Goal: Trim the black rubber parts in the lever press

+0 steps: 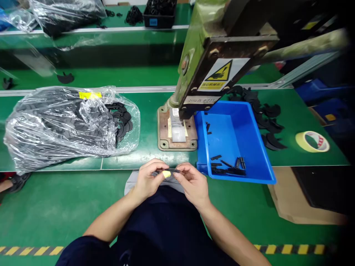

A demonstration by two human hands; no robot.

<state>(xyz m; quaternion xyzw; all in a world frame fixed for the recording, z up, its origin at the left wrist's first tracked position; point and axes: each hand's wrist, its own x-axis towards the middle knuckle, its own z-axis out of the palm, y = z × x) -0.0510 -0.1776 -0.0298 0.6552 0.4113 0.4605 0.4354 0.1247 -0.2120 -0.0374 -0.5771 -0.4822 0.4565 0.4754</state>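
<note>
My left hand (149,179) and my right hand (192,183) meet just below the table's front edge, over my lap. Both pinch a thin, curved black part (172,171) held flat between them. A yellow cover sits on my left thumb tip (166,174). Straight ahead of my hands stands a green hand press (210,48) with its metal base plate (163,129) on the table. A blue bin (235,129) to the right of the base holds several small black strips (227,166).
A clear plastic bag (66,122) full of black curved parts lies at the left. More black curved parts (266,114) lie loose right of the bin, with a roll of tape (312,141) beyond. A cardboard box (302,203) stands on the floor at the right.
</note>
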